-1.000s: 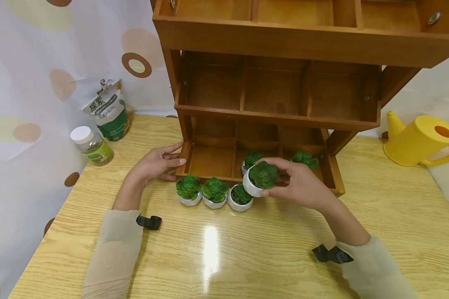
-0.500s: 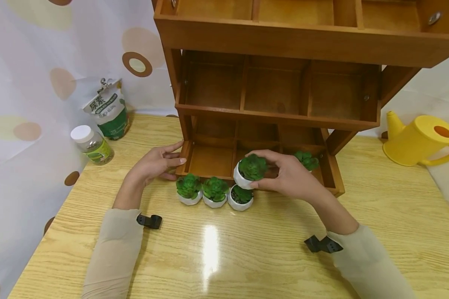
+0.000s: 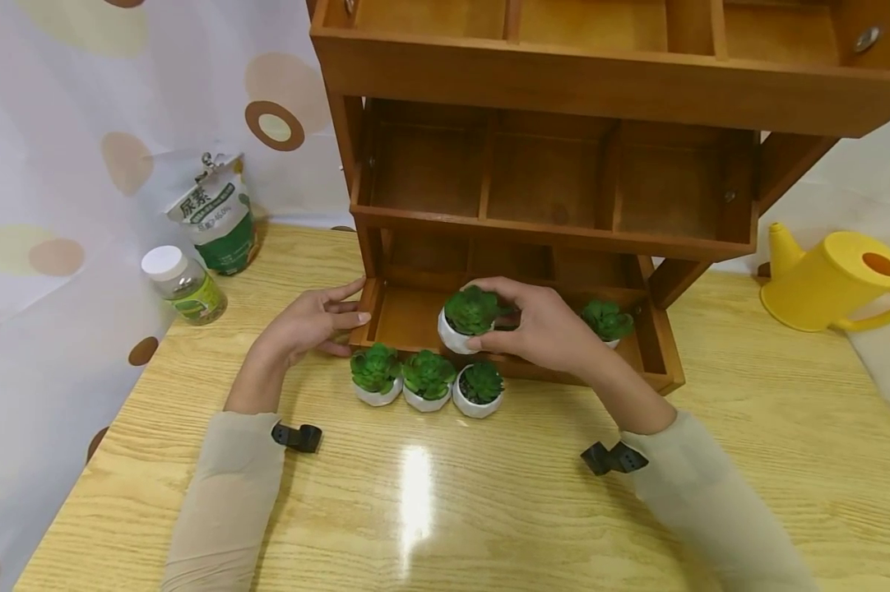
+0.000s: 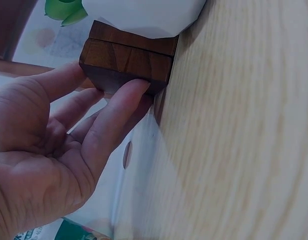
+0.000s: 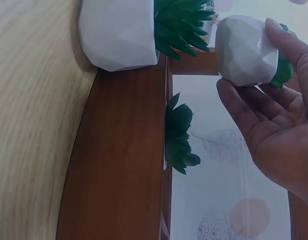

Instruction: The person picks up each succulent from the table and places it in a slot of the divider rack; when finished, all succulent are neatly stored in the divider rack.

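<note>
Pot (image 3: 467, 319) pinched in right hand (image 3: 544, 325), over bottom tier (image 3: 408, 316), toward its left side. Left hand (image 3: 308, 327) rests relaxed fingers on tier's left end. Likely placing step; next calls for lowering into left compartment, releasing. Three pots (image 3: 428, 378) on worktop (image 3: 341, 510), along tier's front edge.

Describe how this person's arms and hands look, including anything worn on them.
The left hand and right hand are bare, with no gloves or rings visible. The left sleeve and right sleeve are plain pale beige, ending short of the hands. A black, angular fitting juts inward on the left, another on the right; no cables show.
</note>
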Action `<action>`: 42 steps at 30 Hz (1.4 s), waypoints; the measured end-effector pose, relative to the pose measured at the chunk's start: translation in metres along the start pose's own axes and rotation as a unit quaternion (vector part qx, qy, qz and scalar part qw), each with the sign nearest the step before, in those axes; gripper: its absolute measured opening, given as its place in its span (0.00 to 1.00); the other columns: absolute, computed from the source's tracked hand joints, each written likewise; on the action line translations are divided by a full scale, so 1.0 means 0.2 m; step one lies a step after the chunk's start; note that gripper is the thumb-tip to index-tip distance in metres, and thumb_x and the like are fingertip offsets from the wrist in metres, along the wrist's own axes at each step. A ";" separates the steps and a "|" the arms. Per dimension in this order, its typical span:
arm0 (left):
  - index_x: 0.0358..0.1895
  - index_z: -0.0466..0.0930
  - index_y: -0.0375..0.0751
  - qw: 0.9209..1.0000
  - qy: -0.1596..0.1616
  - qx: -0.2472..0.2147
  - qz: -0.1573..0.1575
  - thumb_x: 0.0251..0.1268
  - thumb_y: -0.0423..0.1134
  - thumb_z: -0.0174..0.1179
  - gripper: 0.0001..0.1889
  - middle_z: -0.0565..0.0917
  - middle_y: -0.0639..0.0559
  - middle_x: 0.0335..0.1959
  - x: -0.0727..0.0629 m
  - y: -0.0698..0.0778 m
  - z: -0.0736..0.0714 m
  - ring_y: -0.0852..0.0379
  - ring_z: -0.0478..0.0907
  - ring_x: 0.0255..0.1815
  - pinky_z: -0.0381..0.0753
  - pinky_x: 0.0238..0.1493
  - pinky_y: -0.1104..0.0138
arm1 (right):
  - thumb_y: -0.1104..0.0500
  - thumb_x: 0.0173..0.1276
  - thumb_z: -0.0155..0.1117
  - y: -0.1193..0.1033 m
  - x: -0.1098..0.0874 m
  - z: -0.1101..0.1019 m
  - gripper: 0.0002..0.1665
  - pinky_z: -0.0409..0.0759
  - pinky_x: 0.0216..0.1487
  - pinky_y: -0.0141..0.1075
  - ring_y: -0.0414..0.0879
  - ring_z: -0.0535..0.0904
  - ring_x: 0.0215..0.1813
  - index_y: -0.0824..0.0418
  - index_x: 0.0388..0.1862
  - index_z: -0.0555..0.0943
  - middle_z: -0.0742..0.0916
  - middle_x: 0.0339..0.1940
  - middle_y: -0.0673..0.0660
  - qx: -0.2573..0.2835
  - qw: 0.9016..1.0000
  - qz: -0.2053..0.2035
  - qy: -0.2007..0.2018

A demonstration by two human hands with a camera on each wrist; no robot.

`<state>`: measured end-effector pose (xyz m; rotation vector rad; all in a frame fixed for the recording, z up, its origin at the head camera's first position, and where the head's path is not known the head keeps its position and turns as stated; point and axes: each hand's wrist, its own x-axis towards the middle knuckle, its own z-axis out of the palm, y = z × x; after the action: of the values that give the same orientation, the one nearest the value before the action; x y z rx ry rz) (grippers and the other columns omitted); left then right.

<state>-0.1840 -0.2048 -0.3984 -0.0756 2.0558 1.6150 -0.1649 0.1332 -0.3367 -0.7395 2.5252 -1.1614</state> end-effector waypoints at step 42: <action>0.82 0.53 0.60 1.000 0.003 0.003 -0.004 0.76 0.40 0.59 0.37 0.58 0.35 0.80 0.00 0.01 0.01 0.37 0.67 0.75 0.88 0.50 0.52 | 0.46 0.65 0.74 -0.03 0.39 0.22 0.41 0.82 0.59 0.45 0.47 0.84 0.55 0.58 0.73 0.71 0.86 0.58 0.55 -0.127 0.990 -0.011 -0.064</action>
<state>-0.1846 -0.2024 -0.3971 -0.0865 2.0614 1.6068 -0.2086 0.0605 -0.3628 -0.8755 2.5886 -0.7780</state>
